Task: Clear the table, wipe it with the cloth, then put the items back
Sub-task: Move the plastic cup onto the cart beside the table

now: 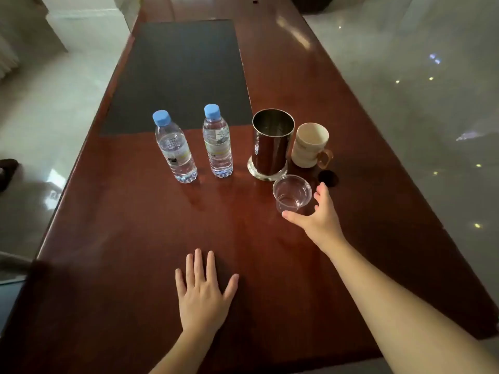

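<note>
A long reddish wooden table (pixel 129 225) carries two clear water bottles with blue caps, one on the left (pixel 175 148) and one on the right (pixel 217 143). To their right stand a shiny metal cylinder (pixel 271 147) and a cream mug (pixel 309 147) with an amber handle. A clear plastic cup (pixel 291 194) stands in front of the cylinder. My right hand (pixel 317 215) is spread around the cup's near right side, fingers apart, thumb below it, not clearly gripping. My left hand (pixel 204 290) lies flat on the table near the front edge. No cloth is visible.
A dark rectangular mat (pixel 178 76) covers the far middle of the table. A small dark round spot (pixel 328 178) lies right of the cup. Glossy pale floor surrounds the table on both sides.
</note>
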A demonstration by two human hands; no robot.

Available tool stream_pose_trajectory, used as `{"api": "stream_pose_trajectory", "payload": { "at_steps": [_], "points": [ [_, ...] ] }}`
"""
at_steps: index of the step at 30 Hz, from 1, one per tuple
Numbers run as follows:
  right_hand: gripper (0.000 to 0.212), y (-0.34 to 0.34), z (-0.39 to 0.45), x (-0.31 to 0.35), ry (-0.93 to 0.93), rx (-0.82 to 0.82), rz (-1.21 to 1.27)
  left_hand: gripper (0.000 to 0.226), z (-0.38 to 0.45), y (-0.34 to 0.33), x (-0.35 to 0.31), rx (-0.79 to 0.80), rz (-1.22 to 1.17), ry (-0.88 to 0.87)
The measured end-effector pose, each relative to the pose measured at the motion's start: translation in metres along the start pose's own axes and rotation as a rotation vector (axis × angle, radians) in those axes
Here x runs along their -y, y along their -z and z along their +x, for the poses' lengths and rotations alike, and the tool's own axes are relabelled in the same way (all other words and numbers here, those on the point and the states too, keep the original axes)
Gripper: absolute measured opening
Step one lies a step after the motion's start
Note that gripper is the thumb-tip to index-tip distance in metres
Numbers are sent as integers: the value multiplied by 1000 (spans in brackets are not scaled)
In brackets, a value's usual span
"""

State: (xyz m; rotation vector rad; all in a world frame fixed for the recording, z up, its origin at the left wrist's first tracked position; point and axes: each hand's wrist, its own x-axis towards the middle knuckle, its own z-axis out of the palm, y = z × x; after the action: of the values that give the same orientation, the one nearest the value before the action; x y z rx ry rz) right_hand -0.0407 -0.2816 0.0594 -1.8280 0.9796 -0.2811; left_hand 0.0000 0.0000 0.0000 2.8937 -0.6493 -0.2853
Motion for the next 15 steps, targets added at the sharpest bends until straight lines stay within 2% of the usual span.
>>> {"api": "stream_pose_trajectory", "payload": {
  "at_steps": [4,9,15],
  "points": [
    [129,-8,13,-4,67,13,51,85,0,-4,3,-76,35,-16],
    [122,-16,23,-12,110,24,6,86,-1,-5,3,-81,58,-12],
    [90,-21,25,-14,150,-29,13,86,-1,-4,0,-79,56,-3]
  ]
}}
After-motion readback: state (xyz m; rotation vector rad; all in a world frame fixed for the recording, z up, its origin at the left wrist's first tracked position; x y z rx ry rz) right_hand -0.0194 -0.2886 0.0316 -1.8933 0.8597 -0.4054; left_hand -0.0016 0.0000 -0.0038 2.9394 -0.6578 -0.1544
